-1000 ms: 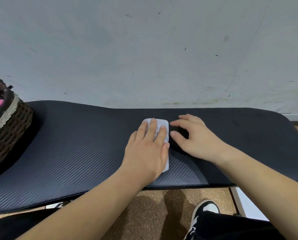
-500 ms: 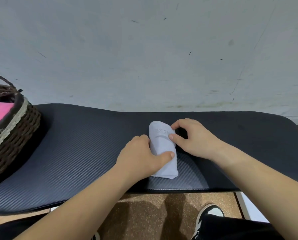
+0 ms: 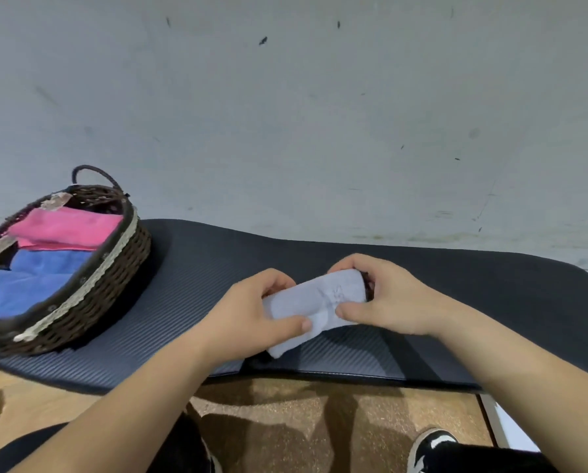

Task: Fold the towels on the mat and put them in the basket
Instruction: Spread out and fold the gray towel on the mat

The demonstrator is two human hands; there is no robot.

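1. Towel count: three that I can see. One pale lilac towel folded small and held in the hands, plus a pink towel and a blue towel already lying in the basket, pink one toward the far end, blue nearer.
2. One basket, dark woven wicker with a pale lace trim round the rim and a loop handle at the far end. It sits on the left end of the mat.
3. One mat, dark and ribbed, running along the foot of a grey wall.
4. Two hands, both on the lilac towel, which is lifted just off the mat around its middle, near the front edge.
5. Left hand is curled round the towel's left end, thumb lying across the front, fingers wrapped behind.
6. Right hand pinches the right end, thumb pressed on the near face, fingers hooked over the top.
7. One black-and-white shoe down at the bottom right, on the speckled floor.
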